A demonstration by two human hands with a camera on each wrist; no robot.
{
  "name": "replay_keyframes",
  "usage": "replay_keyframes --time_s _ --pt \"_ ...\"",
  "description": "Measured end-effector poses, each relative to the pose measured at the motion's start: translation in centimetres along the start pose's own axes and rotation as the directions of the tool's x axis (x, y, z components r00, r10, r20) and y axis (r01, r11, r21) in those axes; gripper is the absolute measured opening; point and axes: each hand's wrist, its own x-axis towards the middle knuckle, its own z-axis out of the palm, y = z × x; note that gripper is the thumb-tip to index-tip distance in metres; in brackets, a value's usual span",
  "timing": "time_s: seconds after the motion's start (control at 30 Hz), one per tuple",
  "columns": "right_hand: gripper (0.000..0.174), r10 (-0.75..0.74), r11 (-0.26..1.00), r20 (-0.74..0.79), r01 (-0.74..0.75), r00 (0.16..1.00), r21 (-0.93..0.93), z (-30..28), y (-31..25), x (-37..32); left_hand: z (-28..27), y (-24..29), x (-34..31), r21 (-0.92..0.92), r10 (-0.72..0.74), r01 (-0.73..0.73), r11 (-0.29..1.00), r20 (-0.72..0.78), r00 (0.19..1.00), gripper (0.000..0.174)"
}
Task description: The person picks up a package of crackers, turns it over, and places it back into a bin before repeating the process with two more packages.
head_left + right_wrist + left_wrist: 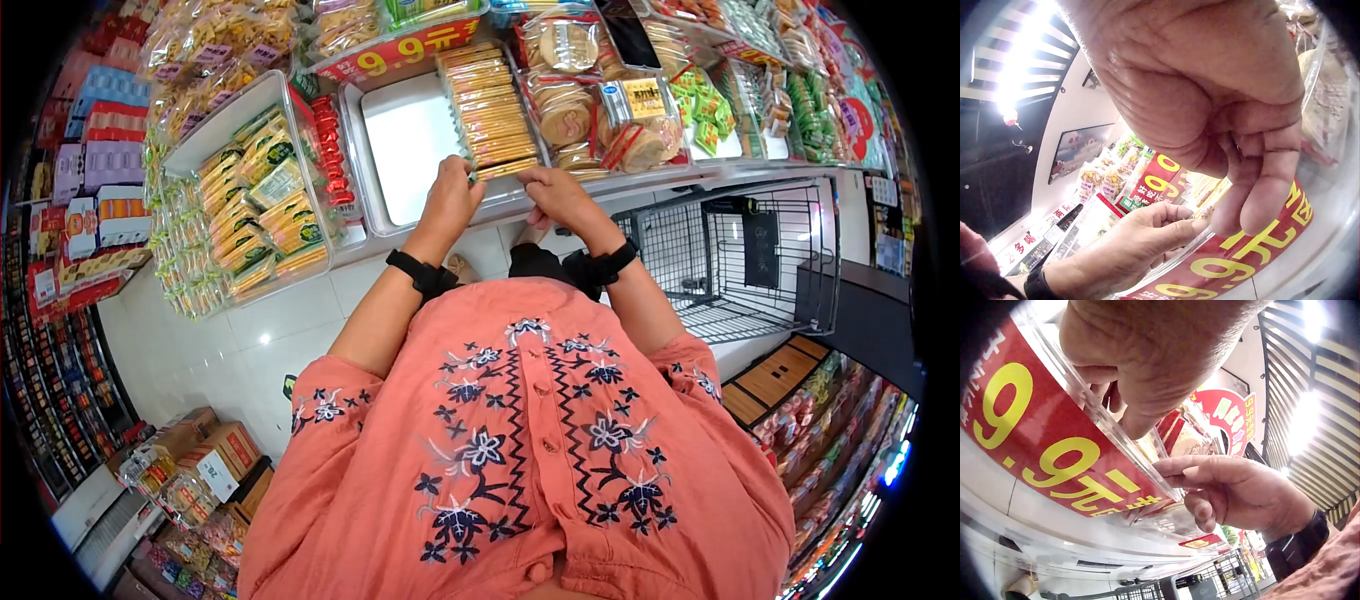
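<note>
In the head view, a row of slim yellow snack packets (490, 105) stands on edge in a white tray (352, 130). Both hands are at the near end of this row. My left hand (450, 200) holds the left end of the nearest packet (508, 168), with thumb and fingers bent over the tray's front edge. At the packet's other end, my right hand (565, 203) pinches the corner, its remaining fingers curled below. Seen from the right wrist, yellow packets (1207, 190) show between the two hands. The left wrist view mostly hides the packet behind the clear rim.
Left of the tray is a clear bin (265, 200) of yellow bagged snacks; bags of round crackers (570, 110) lie to its right. A red price strip (1054, 437) fronts the display. A metal shopping cart (740, 265) stands at the right, beside the counter.
</note>
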Motion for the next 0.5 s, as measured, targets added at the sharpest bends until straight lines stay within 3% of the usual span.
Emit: replay_keyframes --time_s 0.3,0.5 --pt "0.039 -0.021 1.000 0.000 0.021 1.000 0.008 -0.1 -0.9 -1.2 -2.0 2.3 -1.1 -0.009 0.019 -0.020 1.000 -0.028 0.999 0.032" --pt "0.030 -0.084 0.996 0.100 0.079 0.991 0.044 0.7 -3.4 -1.4 -8.6 7.1 -4.2 0.004 0.093 -0.093 0.996 -0.013 0.996 0.024"
